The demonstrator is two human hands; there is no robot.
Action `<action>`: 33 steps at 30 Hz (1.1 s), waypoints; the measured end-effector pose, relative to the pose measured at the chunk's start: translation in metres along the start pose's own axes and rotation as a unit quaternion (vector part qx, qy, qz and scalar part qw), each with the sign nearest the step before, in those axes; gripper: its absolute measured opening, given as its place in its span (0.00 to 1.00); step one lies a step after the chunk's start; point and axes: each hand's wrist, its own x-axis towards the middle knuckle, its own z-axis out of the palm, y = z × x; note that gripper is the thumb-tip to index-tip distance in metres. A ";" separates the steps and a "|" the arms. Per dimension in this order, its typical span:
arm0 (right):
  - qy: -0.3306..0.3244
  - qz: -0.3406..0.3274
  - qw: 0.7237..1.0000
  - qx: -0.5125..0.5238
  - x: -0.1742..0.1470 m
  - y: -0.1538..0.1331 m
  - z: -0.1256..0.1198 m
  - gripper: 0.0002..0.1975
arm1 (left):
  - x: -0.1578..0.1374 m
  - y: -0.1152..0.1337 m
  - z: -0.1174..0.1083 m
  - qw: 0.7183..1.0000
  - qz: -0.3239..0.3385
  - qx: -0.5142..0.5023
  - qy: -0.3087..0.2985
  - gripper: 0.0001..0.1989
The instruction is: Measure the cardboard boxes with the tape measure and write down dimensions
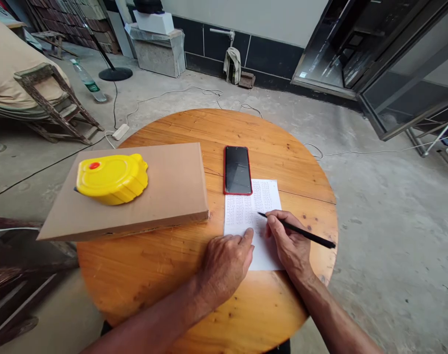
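Note:
A sheet of white paper [270,253] covered with columns of small handwritten marks lies on the round wooden table [172,300]. My right hand [292,246] is closed around a black pen [314,237], its tip pointing left at the sheet's middle; whether it touches the paper I cannot tell. My left hand [229,258] rests on the paper's lower left, index finger stretched out and the others loosely bent, holding nothing. A phone with a red case [238,169] lies over the sheet's top edge.
On the table's left lies a flat cardboard box [176,187], overhanging the edge, with a yellow tape-measure-shaped case [113,178] on top. A wooden stool [58,101], a plastic bottle [87,80] and a power strip [121,132] with cables are on the concrete floor.

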 end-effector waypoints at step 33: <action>-0.152 -0.302 0.878 -0.338 0.016 -0.140 0.063 0.15 | -0.139 -0.095 -0.097 0.912 -0.125 -0.178 0.347 0.13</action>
